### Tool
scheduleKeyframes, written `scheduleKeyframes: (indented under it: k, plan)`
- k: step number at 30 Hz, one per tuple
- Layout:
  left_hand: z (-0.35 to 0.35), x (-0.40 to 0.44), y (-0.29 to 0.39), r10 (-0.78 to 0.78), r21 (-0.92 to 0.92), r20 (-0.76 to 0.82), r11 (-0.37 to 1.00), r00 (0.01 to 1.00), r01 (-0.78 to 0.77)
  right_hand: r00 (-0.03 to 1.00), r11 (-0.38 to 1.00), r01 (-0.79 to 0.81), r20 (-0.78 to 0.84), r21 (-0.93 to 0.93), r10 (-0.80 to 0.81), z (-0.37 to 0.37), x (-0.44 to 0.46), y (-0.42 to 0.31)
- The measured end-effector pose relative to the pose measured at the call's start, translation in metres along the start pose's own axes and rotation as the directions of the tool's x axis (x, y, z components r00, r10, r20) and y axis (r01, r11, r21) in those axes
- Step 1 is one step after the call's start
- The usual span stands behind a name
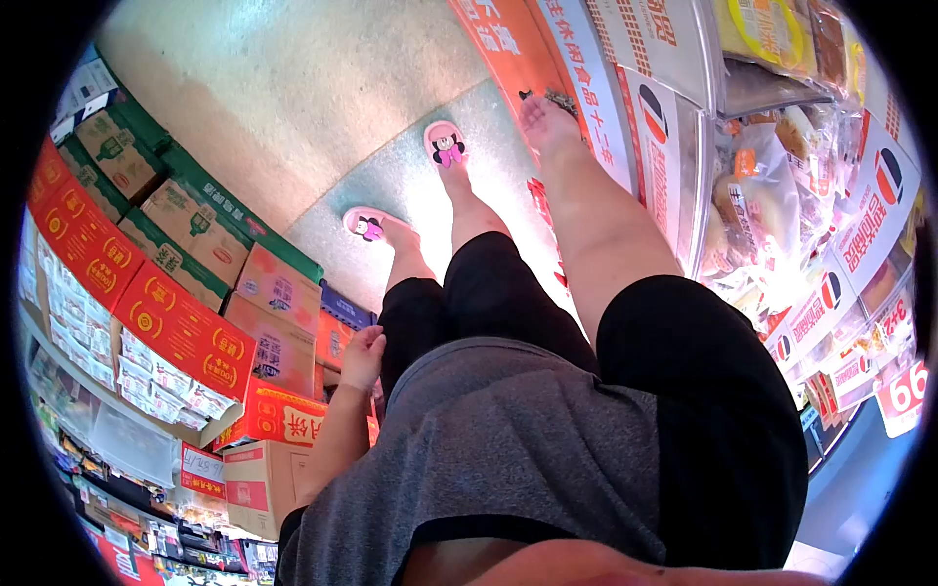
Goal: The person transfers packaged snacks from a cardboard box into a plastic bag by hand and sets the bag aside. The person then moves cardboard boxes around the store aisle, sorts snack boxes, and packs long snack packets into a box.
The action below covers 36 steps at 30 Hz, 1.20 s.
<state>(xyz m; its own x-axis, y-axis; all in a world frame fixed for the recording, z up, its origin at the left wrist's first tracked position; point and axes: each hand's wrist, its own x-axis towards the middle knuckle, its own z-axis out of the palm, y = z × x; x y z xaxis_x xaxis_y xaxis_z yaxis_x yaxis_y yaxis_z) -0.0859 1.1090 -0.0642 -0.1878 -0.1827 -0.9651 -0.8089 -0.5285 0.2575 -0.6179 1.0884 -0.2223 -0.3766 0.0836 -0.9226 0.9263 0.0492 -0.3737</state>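
Note:
My left hand [362,358] hangs beside my black shorts [415,322], its fingers curled in. Nothing shows between them. My right arm reaches forward, and my right hand [549,125] is near the orange printed panel [513,49] at the foot of the right-hand shelves. Its fingers look bent around a small dark thing [561,102], which is mostly hidden and too small to name. Pink slippers [445,140] with cartoon faces are on my feet.
Stacked cartons [278,288] and green boxes [200,195] line the left side, with a red printed strip [181,327] along a display. To the right, clear bins [708,146] hold wrapped snacks [752,200]. Tiled floor [322,88] lies ahead.

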Motion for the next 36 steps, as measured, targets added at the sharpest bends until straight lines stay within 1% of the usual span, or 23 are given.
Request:
scheduleKeyframes:
  k: [4,7,9,12,14,15,16,17,18,19,20,21,22,23,25,26,27,29,30,31,33,35,36]
  plan:
    - [-0.002,-0.001,0.005,-0.005,-0.033,-0.015,0.999,1.0,0.004,0.999,0.998,-0.03,0.036,0.052,0.028,0.004,-0.004,-0.004]
    - [-0.001,-0.001,0.001,0.009,-0.035,-0.023,0.999,1.0,-0.01,0.999,0.996,-0.006,0.047,0.089,0.002,0.004,-0.01,-0.005]
    - [-0.001,-0.004,0.006,0.019,-0.002,-0.02,1.0,1.0,-0.019,0.999,0.992,0.022,0.031,0.124,-0.026,0.008,-0.018,-0.002]
    - [-0.001,-0.015,0.019,0.021,-0.032,-0.042,0.999,0.999,-0.023,0.998,0.985,0.052,-0.028,0.165,-0.048,0.02,-0.027,0.002]
    - [0.005,-0.008,-0.003,0.015,-0.06,-0.05,0.998,0.999,-0.018,0.992,0.993,0.114,0.053,0.034,-0.115,0.021,-0.028,0.004]
    - [0.008,-0.009,-0.015,0.003,-0.088,-0.078,0.996,0.997,-0.01,0.984,0.99,0.134,0.12,-0.04,-0.129,0.024,-0.026,0.002]
    - [0.009,-0.014,-0.009,-0.007,-0.08,-0.067,0.997,0.998,0.001,0.971,0.982,0.149,0.204,-0.118,-0.123,0.03,-0.025,0.002]
    - [0.009,-0.023,-0.003,0.08,0.065,-0.11,0.995,0.991,-0.073,0.949,0.967,0.16,0.299,-0.2,-0.095,0.04,-0.024,0.008]
    - [0.009,-0.029,0.003,0.115,0.122,-0.124,0.987,0.986,-0.1,0.902,0.938,0.049,0.418,-0.344,0.106,0.039,-0.018,0.003]
    - [0.011,-0.035,0.007,0.087,0.111,-0.113,0.991,0.99,-0.075,0.879,0.847,0.172,0.466,-0.503,0.099,0.048,-0.044,0.009]
    - [0.015,-0.043,0.009,0.117,0.061,-0.153,0.992,0.981,-0.109,0.839,0.676,0.274,0.514,-0.684,0.181,0.049,-0.063,0.011]
    - [0.013,-0.054,0.023,0.079,0.105,-0.158,0.992,0.984,-0.063,0.817,0.509,0.338,0.516,-0.791,0.259,0.05,-0.078,0.017]
    - [0.018,-0.058,0.019,0.062,0.041,-0.197,0.998,0.978,-0.055,0.799,0.323,0.416,0.511,-0.85,0.317,0.044,-0.088,0.024]
    - [0.022,-0.063,0.014,0.061,-0.022,-0.239,0.997,0.969,-0.068,0.782,0.163,0.482,0.506,-0.861,0.364,0.042,-0.118,0.03]
    - [0.021,-0.092,0.029,0.038,-0.055,-0.309,0.997,0.95,-0.057,0.773,-0.025,0.499,0.432,-0.866,0.466,0.021,-0.126,0.037]
    - [0.022,-0.104,0.027,0.041,-0.085,-0.39,0.993,0.92,-0.08,0.794,-0.151,0.501,0.383,-0.852,0.472,0.018,-0.146,0.04]
    - [0.025,-0.119,0.026,0.1,-0.064,-0.516,0.986,0.851,-0.155,0.801,-0.2,0.49,0.347,-0.848,0.488,0.01,-0.145,0.04]
    - [0.029,-0.162,0.026,0.184,0.009,-0.74,0.965,0.647,-0.264,0.839,-0.33,0.42,0.224,-0.845,0.495,0.002,-0.147,0.036]
    - [0.027,-0.196,0.029,0.216,0.104,-0.853,0.962,0.475,-0.252,0.851,-0.407,0.418,0.193,-0.812,0.488,0.004,-0.151,0.032]
    - [0.021,-0.236,0.035,0.257,0.2,-0.921,0.957,0.293,-0.212,0.868,-0.475,0.406,0.165,-0.781,0.469,0.007,-0.156,0.026]
    - [0.005,-0.316,0.035,0.233,0.219,-0.968,0.966,0.094,-0.136,0.868,-0.591,0.451,0.174,-0.669,0.465,0.024,-0.168,0.012]
    - [-0.012,-0.371,0.017,0.055,0.049,-0.987,0.998,-0.151,0.043,0.834,-0.63,0.548,0.297,-0.55,0.465,0.057,-0.218,0.002]
    - [-0.017,-0.39,0.006,-0.046,-0.064,-0.96,0.996,-0.276,0.06,0.813,-0.646,0.582,0.362,-0.494,0.456,0.071,-0.249,0.0]
